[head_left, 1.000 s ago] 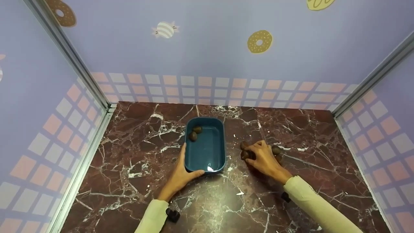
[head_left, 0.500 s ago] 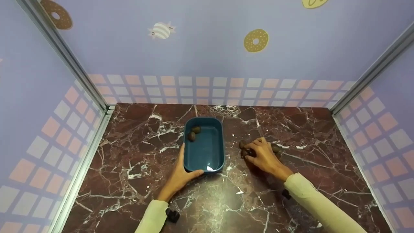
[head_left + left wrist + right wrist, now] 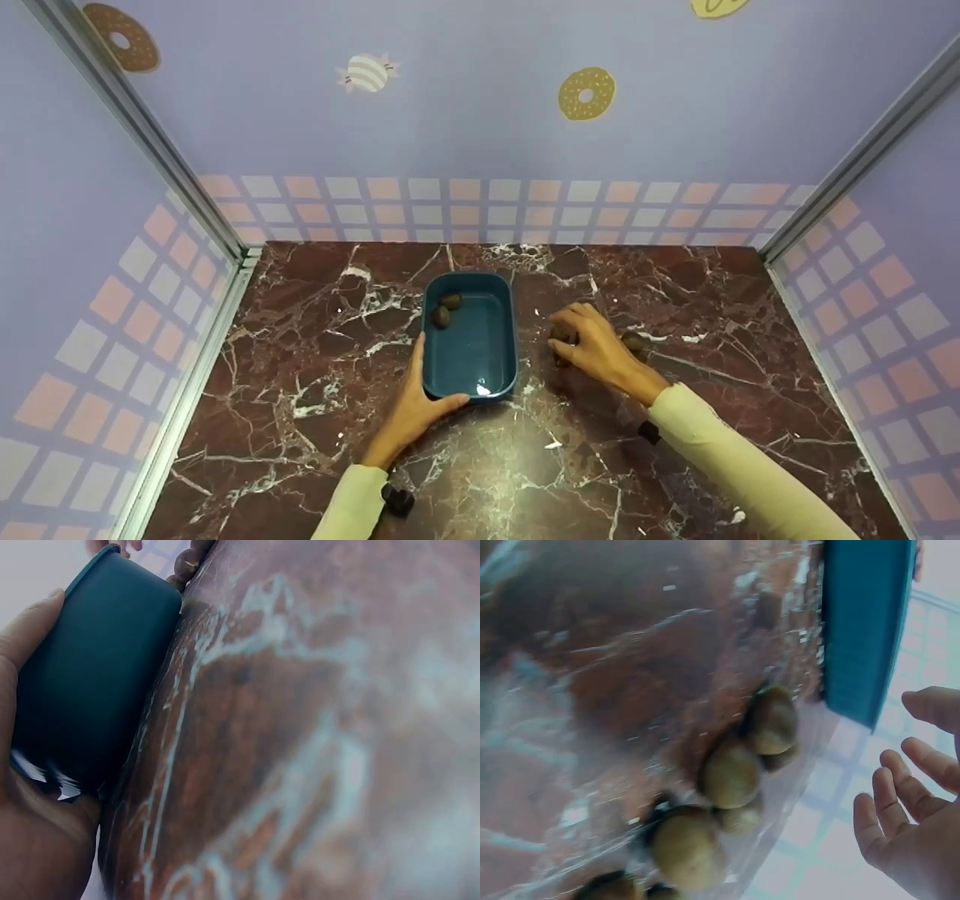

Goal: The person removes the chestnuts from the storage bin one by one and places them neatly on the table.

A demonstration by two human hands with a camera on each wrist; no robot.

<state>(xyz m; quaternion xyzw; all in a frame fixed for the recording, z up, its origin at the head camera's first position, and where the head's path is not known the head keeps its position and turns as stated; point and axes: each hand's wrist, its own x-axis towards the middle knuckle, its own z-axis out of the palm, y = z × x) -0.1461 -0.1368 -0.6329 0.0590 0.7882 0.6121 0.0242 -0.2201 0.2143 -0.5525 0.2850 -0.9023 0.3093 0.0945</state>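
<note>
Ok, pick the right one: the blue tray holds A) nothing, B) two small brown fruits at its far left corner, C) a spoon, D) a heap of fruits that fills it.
B: the head view shows two small brown fruits at the far left corner of the blue tray, the rest of its floor bare.
</note>
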